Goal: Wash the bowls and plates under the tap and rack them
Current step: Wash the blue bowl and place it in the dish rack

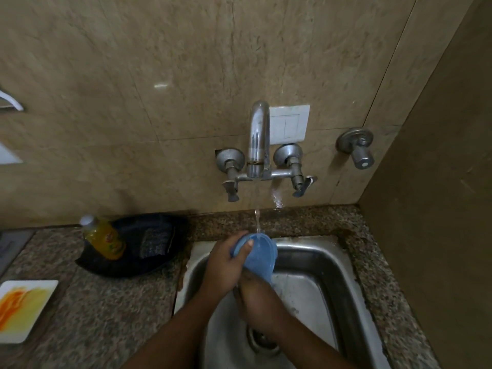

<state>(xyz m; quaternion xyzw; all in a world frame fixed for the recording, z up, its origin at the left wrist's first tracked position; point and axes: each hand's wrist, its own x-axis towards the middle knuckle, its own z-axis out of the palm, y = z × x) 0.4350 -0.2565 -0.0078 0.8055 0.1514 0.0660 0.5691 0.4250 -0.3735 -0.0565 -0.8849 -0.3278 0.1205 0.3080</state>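
Head view, blue bowl (257,255) gripped between fingers (246,247)

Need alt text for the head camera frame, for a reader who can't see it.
Two hands hold a blue bowl under the running tap above a steel sink: the left hand grips its rim, the right hand holds it from below. On the counter to the left sit a yellow soap bottle in a black tray and a stained white plate.

Dim indoor light; small glare on wall tile (160,85); soft blur, edges warped.
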